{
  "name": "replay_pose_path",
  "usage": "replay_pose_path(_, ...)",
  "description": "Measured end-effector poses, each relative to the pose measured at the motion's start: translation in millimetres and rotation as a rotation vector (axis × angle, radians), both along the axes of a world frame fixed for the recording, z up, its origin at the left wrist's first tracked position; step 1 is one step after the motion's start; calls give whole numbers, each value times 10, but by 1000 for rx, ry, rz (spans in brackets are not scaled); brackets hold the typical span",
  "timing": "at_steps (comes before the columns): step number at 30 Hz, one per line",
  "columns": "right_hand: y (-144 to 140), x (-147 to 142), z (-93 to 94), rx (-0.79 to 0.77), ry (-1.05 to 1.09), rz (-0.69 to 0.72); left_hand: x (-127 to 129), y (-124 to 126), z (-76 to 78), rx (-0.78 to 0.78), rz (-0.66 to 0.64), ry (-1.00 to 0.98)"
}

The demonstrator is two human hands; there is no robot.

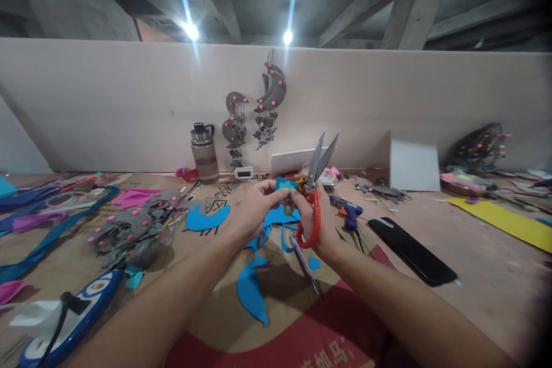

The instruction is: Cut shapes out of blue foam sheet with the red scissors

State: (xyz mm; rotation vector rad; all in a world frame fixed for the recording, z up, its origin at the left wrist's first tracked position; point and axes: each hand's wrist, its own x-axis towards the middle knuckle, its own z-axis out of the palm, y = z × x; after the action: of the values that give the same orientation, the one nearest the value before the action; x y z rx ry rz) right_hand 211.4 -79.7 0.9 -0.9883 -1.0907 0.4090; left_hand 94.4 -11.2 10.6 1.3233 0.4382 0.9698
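Observation:
My left hand [257, 207] pinches a small blue felt piece [284, 184] with a teal shape on its face. Close against it, my right hand [318, 224] has the red-handled scissors [311, 221] hooked on it, the blades pointing up and apart. The right fingertips also touch the felt piece. A yellow part [301, 182] shows beside these fingers; its kind is unclear. Below the hands lie blue felt scraps, a blue curved cutout [251, 290], a small blue heart [314, 263] and a pen [307, 269]. A blue crescent [207, 217] lies left of my left hand.
Cardboard [207, 310] covers the table's middle. Right are a blue glue gun [352, 214], a black phone [411, 250] and a yellow sheet [502, 221]. Grey felt mobiles [271, 98] hang on the back panel near a bottle [204, 154]. Grey felt pieces [133, 224] are heaped left.

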Motion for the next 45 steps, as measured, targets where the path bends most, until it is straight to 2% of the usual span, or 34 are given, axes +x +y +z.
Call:
replay_pose_path(5, -16, -14, 74, -45, -50, 24, -42, 63, 17, 67, 29, 66)
replay_pose_path(11, -52, -31, 183, -122, -128, 27, -116, 135, 192, -66, 65, -13)
replay_pose_path(13, -81, -51, 174, -160, -174, 78, -163, 178, 265, -92, 133, -54)
replay_pose_path(17, -145, -106, 101, -266, -269, 279, -259, 282, 366, -155, 245, -199)
replay_pose_path(23, -186, -164, 65, -350, -323, 329, -309, 310, 444, -173, 333, -335)
replay_pose_path(31, -167, -149, 22, -384, -320, 338, -288, 293, 446, -185, 362, -416)
replay_pose_path(37, -195, -174, 80, -404, -357, 317, -272, 306, 423, -204, 364, -459)
replay_pose_path(45, -209, -207, 126, -404, -284, 305, -235, 258, 386, -179, 349, -452)
